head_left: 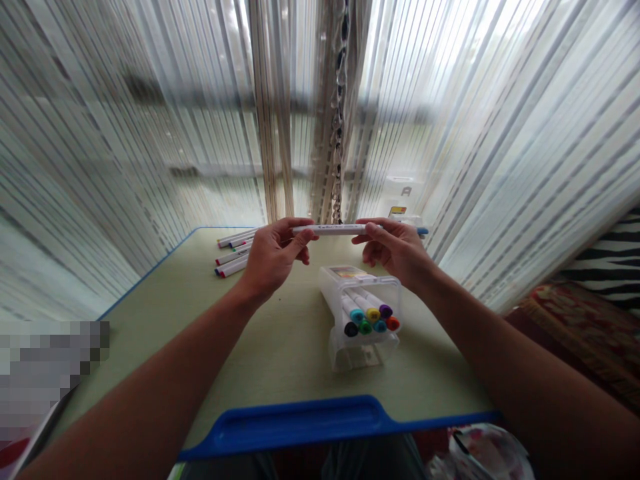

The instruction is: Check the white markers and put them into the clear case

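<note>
A white marker pen (pixel 336 229) is held level above the table between my two hands. My left hand (pixel 278 248) pinches one end of it between thumb and fingers. At its other end my right hand (pixel 391 248) grips it, thumb in front. Below and nearer to me, a clear plastic marker case (pixel 327 293) lies on its side with its open end towards me. Inside it are several white markers with coloured caps, among them a yellow cap (pixel 373 315) and a black cap (pixel 351 329). Several loose markers (pixel 233 260) lie beyond my left hand, partly hidden by it.
The pale green table (pixel 280 347) has a blue edge and a blue pen tray (pixel 300 423) at the front. A clear package (pixel 400 200) with a yellow label stands at the back right. String curtains (pixel 280 100) hang behind. A plastic bag (pixel 493 453) is at the lower right.
</note>
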`<state>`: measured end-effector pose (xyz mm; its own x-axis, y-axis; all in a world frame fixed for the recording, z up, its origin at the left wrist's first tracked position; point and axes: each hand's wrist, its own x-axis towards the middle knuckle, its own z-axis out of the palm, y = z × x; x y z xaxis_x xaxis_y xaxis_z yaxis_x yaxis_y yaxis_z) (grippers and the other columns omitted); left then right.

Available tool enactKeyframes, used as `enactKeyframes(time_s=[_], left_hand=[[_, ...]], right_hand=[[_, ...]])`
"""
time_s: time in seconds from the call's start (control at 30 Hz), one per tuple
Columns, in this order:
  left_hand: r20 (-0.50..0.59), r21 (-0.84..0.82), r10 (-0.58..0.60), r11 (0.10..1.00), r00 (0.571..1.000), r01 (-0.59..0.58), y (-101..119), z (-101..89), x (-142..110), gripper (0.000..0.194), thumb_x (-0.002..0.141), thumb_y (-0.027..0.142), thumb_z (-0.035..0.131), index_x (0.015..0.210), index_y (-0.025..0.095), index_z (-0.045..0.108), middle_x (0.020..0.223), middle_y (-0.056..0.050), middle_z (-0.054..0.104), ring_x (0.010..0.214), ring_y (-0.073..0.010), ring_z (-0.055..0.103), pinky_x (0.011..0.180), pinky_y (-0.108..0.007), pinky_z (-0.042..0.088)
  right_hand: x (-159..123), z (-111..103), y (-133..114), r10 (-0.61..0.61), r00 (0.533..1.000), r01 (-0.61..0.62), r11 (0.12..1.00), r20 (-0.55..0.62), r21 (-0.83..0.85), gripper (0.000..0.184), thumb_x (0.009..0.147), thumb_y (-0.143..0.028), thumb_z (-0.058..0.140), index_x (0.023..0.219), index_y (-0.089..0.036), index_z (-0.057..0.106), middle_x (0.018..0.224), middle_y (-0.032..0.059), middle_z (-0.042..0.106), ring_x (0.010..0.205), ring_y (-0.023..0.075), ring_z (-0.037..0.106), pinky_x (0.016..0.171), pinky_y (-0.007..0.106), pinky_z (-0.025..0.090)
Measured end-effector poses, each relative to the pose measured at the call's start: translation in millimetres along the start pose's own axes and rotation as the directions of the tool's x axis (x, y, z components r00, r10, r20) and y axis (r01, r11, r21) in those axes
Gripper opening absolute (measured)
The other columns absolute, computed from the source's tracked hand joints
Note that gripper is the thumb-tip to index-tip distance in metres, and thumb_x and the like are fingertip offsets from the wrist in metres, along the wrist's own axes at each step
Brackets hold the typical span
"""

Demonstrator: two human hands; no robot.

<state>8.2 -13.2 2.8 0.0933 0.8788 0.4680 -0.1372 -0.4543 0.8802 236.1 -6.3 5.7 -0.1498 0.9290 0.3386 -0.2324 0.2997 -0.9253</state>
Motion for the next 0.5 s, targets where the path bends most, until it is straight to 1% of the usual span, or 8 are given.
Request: enactKeyframes(time_s=[0.17,0.3,0.4,0.5], left_hand=[[0.001,-0.043,-0.045,0.998,0.999,0.045,1.7,1.2,0.1,0.029,0.086,0.031,0.075,0.107,0.012,0.071,0.087,-0.008,0.076,0.053,-0.0092,0.061,0.054,-0.026,0.057],[0.003,-0.104,-0.103,0.989,0.995,0.103,3.2,1.8,0.9,0.021,0.093,0.024,0.063,0.107,0.009,0.07,0.087,-0.01,0.075,0.053,-0.0101,0.061,0.052,-0.025,0.055],[0.001,-0.152,-0.142,0.978,0.99,0.141,3.8,1.8,1.5,0.021,0.097,0.021,0.054,0.106,0.008,0.069,0.084,-0.011,0.075,0.052,-0.0114,0.062,0.051,-0.026,0.054],[-0.007,-0.176,-0.173,0.97,0.985,0.169,3.9,1.8,1.9,0.023,0.099,0.02,0.049,0.106,0.008,0.067,0.081,-0.011,0.074,0.053,-0.0124,0.062,0.051,-0.027,0.054]], right_hand=[[0.6,-1.8,-1.0,0.019,1.0,-0.019,0.999,0.017,0.034,0.036,0.077,-0.045,0.081,0.101,-0.018,0.074,0.079,0.0039,0.078,0.047,0.0112,0.064,0.041,0.022,0.047],[0.9,-2.4,-2.4,0.043,0.999,-0.044,0.998,0.008,0.035,0.03,0.085,-0.041,0.073,0.104,-0.017,0.073,0.081,0.0053,0.078,0.048,0.0119,0.065,0.041,0.023,0.047],[1.4,-2.6,-2.6,0.061,0.998,-0.061,0.997,-0.001,0.05,0.026,0.091,-0.036,0.064,0.106,-0.016,0.072,0.082,0.007,0.078,0.049,0.0129,0.066,0.041,0.023,0.047],[1.9,-3.3,-1.5,0.066,0.998,-0.066,0.996,0.004,0.053,0.026,0.093,-0.035,0.06,0.106,-0.016,0.072,0.081,0.0074,0.078,0.05,0.0137,0.067,0.042,0.024,0.048]])
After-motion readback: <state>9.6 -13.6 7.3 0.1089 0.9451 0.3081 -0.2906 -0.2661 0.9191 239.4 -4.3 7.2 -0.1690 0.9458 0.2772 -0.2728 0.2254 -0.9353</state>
